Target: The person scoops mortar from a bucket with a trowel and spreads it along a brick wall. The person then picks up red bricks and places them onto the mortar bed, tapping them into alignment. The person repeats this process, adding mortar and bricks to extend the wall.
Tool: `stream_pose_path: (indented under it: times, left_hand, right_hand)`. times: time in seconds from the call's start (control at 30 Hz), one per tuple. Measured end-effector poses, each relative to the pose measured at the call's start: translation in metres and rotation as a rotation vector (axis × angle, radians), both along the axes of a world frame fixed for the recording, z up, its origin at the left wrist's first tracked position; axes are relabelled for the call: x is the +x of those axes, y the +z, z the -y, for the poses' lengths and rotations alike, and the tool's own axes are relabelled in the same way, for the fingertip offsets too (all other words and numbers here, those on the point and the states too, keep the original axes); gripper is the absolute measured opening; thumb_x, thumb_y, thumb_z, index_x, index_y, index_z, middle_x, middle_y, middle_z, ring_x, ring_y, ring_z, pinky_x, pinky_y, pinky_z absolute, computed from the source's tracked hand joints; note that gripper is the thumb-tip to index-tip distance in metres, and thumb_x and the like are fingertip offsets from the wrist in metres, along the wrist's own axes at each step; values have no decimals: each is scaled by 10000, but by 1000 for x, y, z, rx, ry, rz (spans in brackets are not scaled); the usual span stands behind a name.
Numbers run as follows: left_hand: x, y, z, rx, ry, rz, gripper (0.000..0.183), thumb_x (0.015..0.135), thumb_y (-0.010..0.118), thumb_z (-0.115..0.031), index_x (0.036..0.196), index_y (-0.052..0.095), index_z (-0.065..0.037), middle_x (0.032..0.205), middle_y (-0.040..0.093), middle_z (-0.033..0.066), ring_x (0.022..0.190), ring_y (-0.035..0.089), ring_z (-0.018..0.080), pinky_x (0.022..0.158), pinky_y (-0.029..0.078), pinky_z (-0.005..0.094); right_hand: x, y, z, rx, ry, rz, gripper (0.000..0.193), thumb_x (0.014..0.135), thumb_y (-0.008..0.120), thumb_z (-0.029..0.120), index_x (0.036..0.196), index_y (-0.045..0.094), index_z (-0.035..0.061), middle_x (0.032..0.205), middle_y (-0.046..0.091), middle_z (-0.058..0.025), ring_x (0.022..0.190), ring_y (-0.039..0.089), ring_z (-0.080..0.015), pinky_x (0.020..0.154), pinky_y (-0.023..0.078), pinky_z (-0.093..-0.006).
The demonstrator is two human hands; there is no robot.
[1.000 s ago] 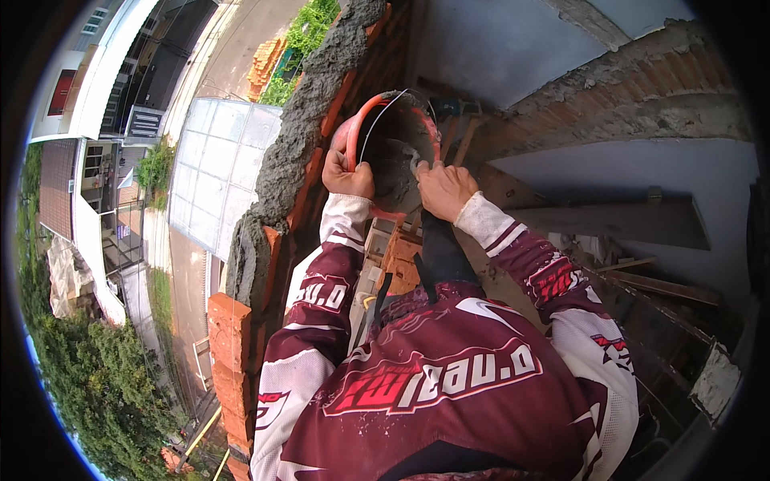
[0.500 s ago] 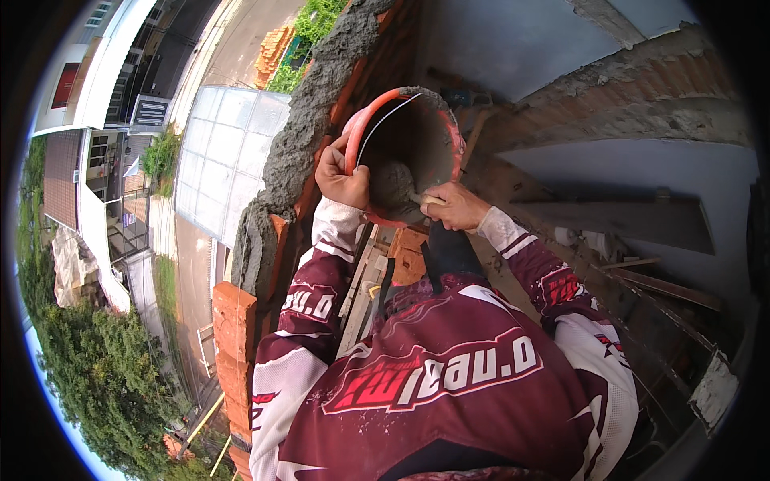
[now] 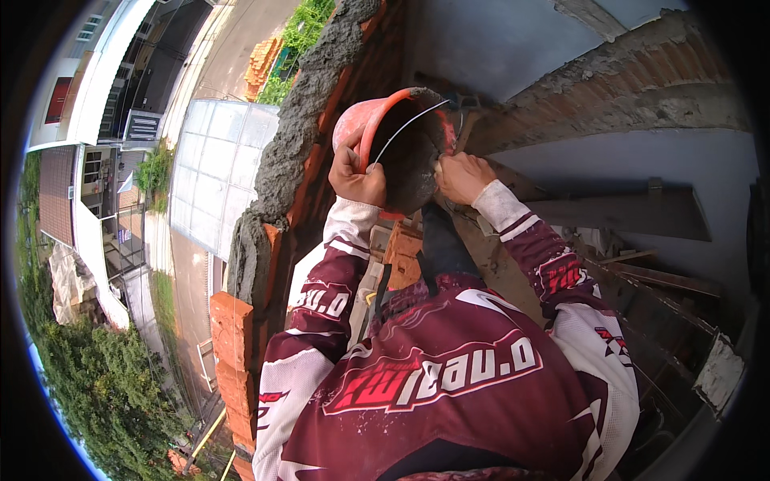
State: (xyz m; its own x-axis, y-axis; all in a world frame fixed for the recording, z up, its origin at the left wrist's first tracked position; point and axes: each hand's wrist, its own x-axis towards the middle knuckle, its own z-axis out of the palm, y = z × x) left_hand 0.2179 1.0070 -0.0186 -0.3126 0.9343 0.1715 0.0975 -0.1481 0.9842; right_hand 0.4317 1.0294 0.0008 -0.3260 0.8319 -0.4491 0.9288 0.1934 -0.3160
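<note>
An orange-red bucket (image 3: 353,122) with a thin wire handle is held tilted beside the wall, its mouth turned toward the right. My left hand (image 3: 357,178) is closed on its near left rim. My right hand (image 3: 465,178) is closed round the grip of a trowel (image 3: 438,167) at the bucket's mouth. The trowel's blade is inside and hard to make out against the grey, mortar-smeared inner wall. To the left of the bucket, a thick bed of wet grey mortar (image 3: 282,160) runs along the top of the brick wall.
Bare red bricks (image 3: 233,341) form the wall's nearer end, with a steep drop to street and trees (image 3: 112,385) on the left. Several bricks (image 3: 403,248) lie below the bucket. A dark board (image 3: 642,212) leans at the right; rubble and planks lie lower down.
The bucket has tipped further, showing more of its outer left side. My left hand has moved slightly right, and my right hand has risen with the trowel toward the bucket's right rim.
</note>
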Motion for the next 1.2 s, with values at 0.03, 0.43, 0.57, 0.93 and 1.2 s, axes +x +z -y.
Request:
stream_pose_path:
  times: [0.03,0.43,0.57,0.93,1.2]
  left_hand:
    - [1,-1,-1,34,-8,-7,207,684,551,80,750,399,-44,1284,649,247,1052,578,191,908,428,298]
    - [-31,-63,1,-129,100,193,290,666,608,86,726,386,-91,1014,685,130,709,513,89,618,441,236]
    - [-26,-89,3,-342,255,163,302,656,633,83,734,408,-102,719,561,27,576,509,106,514,439,272]
    - [4,-168,56,-810,640,109,251,637,684,-43,738,454,-46,638,533,75,511,531,206,485,456,387]
    - [-7,-183,130,-943,608,102,329,655,686,3,835,416,-51,710,503,77,575,505,210,556,454,398]
  right_hand:
    - [-2,-8,1,-115,10,-33,346,886,619,283,1064,702,-2,1017,715,-243,935,708,-427,848,552,-500]
    - [-7,-36,53,-631,-270,-664,296,914,646,276,884,687,-16,722,658,-95,555,625,-163,495,490,-350]
    - [10,-29,44,-696,-339,-667,285,966,611,266,862,653,4,694,619,-13,510,573,-86,443,463,-272]
    - [37,-3,-48,-489,-408,-655,303,972,603,270,867,656,-8,719,623,-20,515,580,-88,435,474,-269]
    - [-25,12,-237,-302,-509,-992,317,1019,599,346,990,607,30,814,620,-35,607,594,-101,500,519,-272]
